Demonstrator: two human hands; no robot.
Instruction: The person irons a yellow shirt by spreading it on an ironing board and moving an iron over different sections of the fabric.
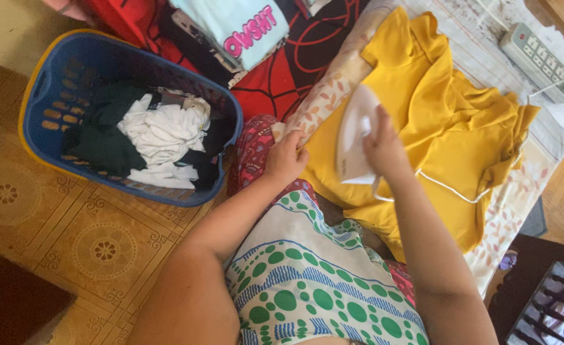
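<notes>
A yellow garment (448,121) lies spread over a padded ironing surface (518,191) with a floral cover. My right hand (384,150) is closed around the handle of a white iron (353,137), which rests on the garment's near-left part. Its white cord (448,188) trails across the cloth. My left hand (286,158) pinches the near edge of the yellow garment and the cover at the surface's left end, just left of the iron.
A blue laundry basket (45,83) with white and dark clothes stands on the patterned tile floor (90,236) at left. Folded clothes (243,29) lie on a red and black cloth behind. A power strip (537,61) sits far right.
</notes>
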